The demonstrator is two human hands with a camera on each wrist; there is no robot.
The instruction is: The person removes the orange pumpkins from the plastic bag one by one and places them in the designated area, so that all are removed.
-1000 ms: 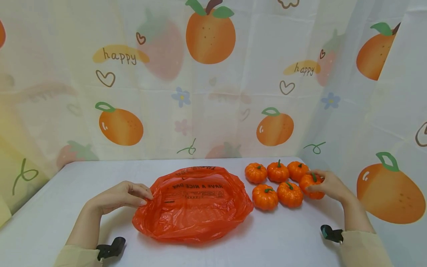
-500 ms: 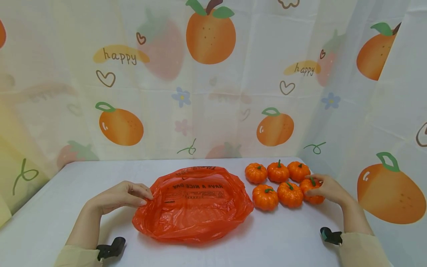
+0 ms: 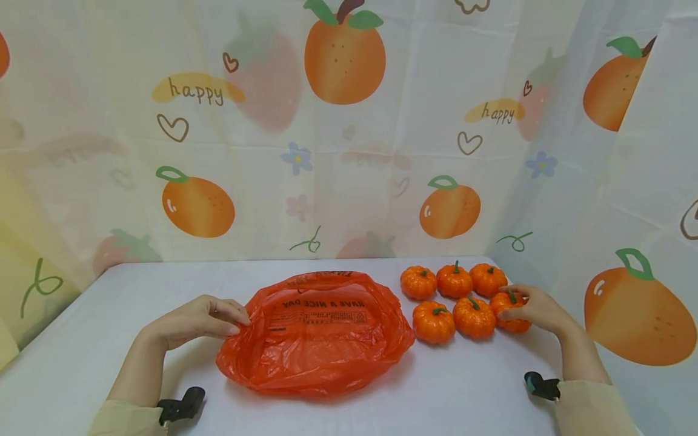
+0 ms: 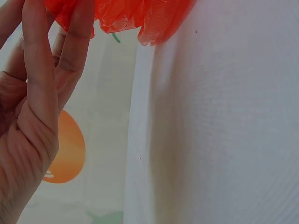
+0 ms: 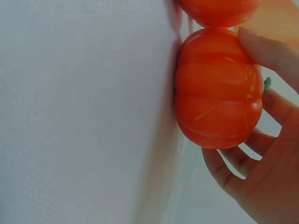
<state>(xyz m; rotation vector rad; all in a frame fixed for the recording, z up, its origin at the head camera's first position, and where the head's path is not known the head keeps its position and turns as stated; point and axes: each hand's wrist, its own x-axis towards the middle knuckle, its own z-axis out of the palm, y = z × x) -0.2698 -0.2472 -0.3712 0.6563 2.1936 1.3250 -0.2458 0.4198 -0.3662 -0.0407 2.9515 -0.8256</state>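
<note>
A red plastic bag (image 3: 311, 357) lies with its mouth spread on the white table, dark print showing inside. My left hand (image 3: 199, 321) pinches the bag's left rim; in the left wrist view, the fingertips (image 4: 79, 18) meet the red plastic at the top edge. Over at the right, my right hand (image 3: 540, 309) holds a small orange pumpkin (image 3: 509, 315) with a green stem, the nearest right one of a cluster. The right wrist view has the thumb on one side of this pumpkin (image 5: 219, 88) and the fingers curled round the other; it rests on the table.
Several more orange pumpkins stand in two rows between bag and right hand, including a front-left one (image 3: 433, 323) close to the bag and a back-right one (image 3: 488, 280). A fruit-print curtain (image 3: 349, 151) closes off the back and right of the table (image 3: 436, 393).
The right hand and its pumpkin have shifted slightly down toward the near side since one second ago, then stayed still. The left hand and bag have not moved.
</note>
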